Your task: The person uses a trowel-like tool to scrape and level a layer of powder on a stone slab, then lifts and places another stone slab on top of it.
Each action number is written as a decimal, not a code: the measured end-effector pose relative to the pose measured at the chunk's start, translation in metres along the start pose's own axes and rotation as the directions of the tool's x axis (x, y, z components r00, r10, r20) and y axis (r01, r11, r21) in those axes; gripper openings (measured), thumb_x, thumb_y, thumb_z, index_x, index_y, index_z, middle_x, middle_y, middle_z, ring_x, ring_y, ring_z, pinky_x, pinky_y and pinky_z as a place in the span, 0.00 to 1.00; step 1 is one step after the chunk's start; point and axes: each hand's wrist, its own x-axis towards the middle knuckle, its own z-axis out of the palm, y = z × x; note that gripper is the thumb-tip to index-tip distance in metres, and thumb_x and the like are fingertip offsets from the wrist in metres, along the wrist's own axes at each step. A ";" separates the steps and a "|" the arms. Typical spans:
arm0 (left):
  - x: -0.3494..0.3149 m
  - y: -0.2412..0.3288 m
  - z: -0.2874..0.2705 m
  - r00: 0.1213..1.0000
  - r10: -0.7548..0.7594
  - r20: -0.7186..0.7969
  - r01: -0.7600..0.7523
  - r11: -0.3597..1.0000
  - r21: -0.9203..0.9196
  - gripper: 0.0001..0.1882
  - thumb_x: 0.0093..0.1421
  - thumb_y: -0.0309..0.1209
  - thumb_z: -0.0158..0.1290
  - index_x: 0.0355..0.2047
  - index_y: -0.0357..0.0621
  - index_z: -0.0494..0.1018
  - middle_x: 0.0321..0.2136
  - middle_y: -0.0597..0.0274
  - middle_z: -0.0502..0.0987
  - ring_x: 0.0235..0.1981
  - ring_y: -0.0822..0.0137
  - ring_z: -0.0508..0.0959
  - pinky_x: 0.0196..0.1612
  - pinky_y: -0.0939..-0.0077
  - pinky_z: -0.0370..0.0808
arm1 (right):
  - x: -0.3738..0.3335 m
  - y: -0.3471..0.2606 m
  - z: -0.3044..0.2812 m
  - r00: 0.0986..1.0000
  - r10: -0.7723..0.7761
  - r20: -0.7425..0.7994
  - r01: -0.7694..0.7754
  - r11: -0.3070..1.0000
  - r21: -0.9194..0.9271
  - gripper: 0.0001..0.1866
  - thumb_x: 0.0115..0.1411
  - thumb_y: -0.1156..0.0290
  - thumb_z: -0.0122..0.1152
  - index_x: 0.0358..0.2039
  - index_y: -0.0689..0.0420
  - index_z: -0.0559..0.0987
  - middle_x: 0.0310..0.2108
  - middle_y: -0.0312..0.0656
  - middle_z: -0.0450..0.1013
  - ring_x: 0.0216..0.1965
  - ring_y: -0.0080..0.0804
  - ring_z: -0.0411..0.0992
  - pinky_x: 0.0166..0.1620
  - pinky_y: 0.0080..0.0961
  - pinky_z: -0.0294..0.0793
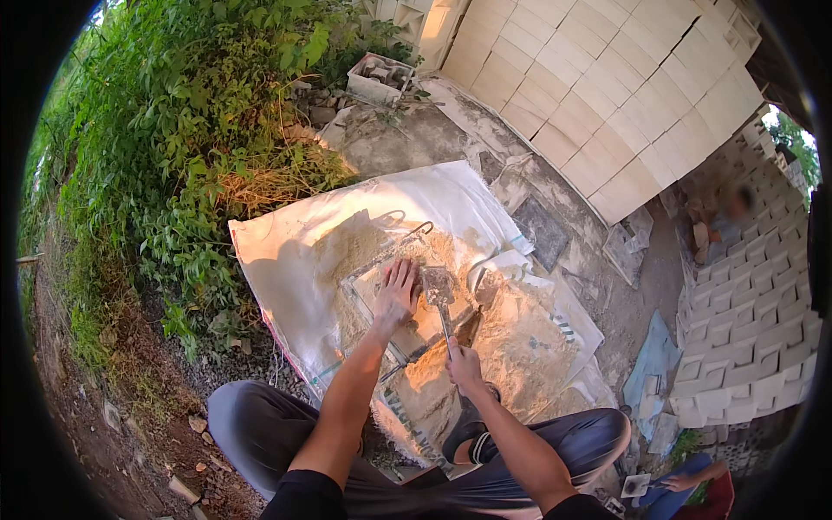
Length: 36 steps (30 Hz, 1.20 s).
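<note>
My left hand [397, 293] lies flat, fingers stretched out, on a rectangular metal mould [418, 354] filled with pale sandy material. My right hand [464, 366] is closed around the handle of a trowel [437, 286]. The trowel's squarish, powder-caked blade is at the right of my left fingertips, over the mould's right side. A bent metal hook [424, 228] sticks up at the mould's far end. Loose tan powder [520, 338] is heaped to the right, with a pale rounded scoop-like piece [478, 276] partly in it. All this rests on a white woven sack [451, 186].
Green plants [199, 156] crowd the left. A rubble-filled tub [368, 89] stands at the back, near a wall of stacked beige blocks [598, 95]. Patterned blocks [745, 329] are piled at right, with a person [724, 227] behind. Another person's hand [680, 482] shows at lower right.
</note>
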 end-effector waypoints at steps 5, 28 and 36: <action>-0.009 -0.018 -0.010 0.976 -0.136 -0.172 0.157 0.981 0.114 0.28 0.62 0.41 0.39 0.60 0.40 0.57 0.63 0.50 0.52 0.66 0.54 0.48 0.66 0.54 0.39 | 0.008 0.030 0.000 0.977 0.038 0.208 -0.081 0.976 0.201 0.23 0.63 0.47 0.46 0.22 0.54 0.66 0.11 0.31 0.58 0.08 0.20 0.55 0.11 0.19 0.53; -0.021 -0.020 -0.020 0.897 -0.275 -0.346 0.167 0.936 -0.310 0.25 0.67 0.38 0.29 0.58 0.36 0.60 0.57 0.45 0.63 0.61 0.50 0.59 0.64 0.59 0.51 | 0.046 0.050 0.027 0.981 -0.196 0.001 0.178 0.887 -0.425 0.37 0.63 0.42 0.39 0.17 0.66 0.74 0.19 0.58 0.71 0.27 0.58 0.71 0.32 0.47 0.67; -0.022 -0.019 -0.017 0.876 -0.291 -0.385 0.121 0.905 -0.408 0.27 0.67 0.40 0.30 0.59 0.33 0.56 0.58 0.44 0.61 0.61 0.49 0.59 0.64 0.59 0.51 | 0.023 0.035 0.023 0.974 -0.227 -0.014 0.192 0.857 -0.478 0.38 0.62 0.40 0.38 0.19 0.65 0.75 0.17 0.57 0.70 0.26 0.56 0.72 0.32 0.45 0.68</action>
